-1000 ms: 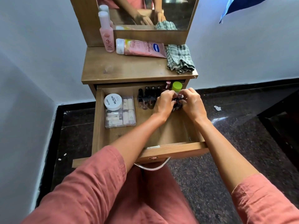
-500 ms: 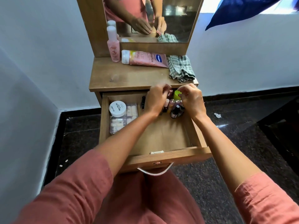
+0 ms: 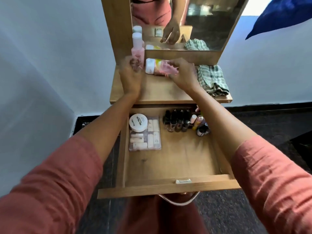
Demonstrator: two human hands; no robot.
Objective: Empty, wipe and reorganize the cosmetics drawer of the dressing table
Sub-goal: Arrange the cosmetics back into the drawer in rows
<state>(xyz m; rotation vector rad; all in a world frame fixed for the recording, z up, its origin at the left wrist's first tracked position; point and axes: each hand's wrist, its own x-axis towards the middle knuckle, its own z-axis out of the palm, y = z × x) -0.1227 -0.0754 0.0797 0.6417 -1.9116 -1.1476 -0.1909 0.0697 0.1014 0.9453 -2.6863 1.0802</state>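
**A:** What stood there, biggest first?

**B:** Item one: the dressing table (image 3: 162, 92), wooden, against a pale wall (image 3: 50, 65), with its mirror (image 3: 211, 22) upright at the back. Item two: the drawer (image 3: 168, 184), standing well open below the top, toward the person.

**A:** And on the top?

**B:** A checked cloth (image 3: 212, 80), crumpled at the right end. A pink tube (image 3: 152, 66), lying on its side along the foot of the mirror, white cap to the left. A pink bottle (image 3: 137, 48), white-capped, upright at the back left, just beside the tube's cap.

**A:** The hands?

**B:** Both were up over the top, in rust-red sleeves (image 3: 50, 183). The right hand (image 3: 183, 75) lay across the tube, with fingers curled over it and thumb on the near side, so it held the tube. The left hand (image 3: 130, 76) was at the foot of the bottle with fingers bent. It was too blurred for me to tell whether it gripped anything.

**A:** Drawer contents?

**B:**
- **Back left:** a clear case (image 3: 145, 137) of small pale tubes, lying flat. A round white jar (image 3: 138, 122) overlapped its far left corner.
- **Back middle:** a row of dark polish bottles (image 3: 177, 120), upright and touching.
- **Back right corner:** a cluster of small bottles (image 3: 199, 124), pink and yellow among them, some tilted.
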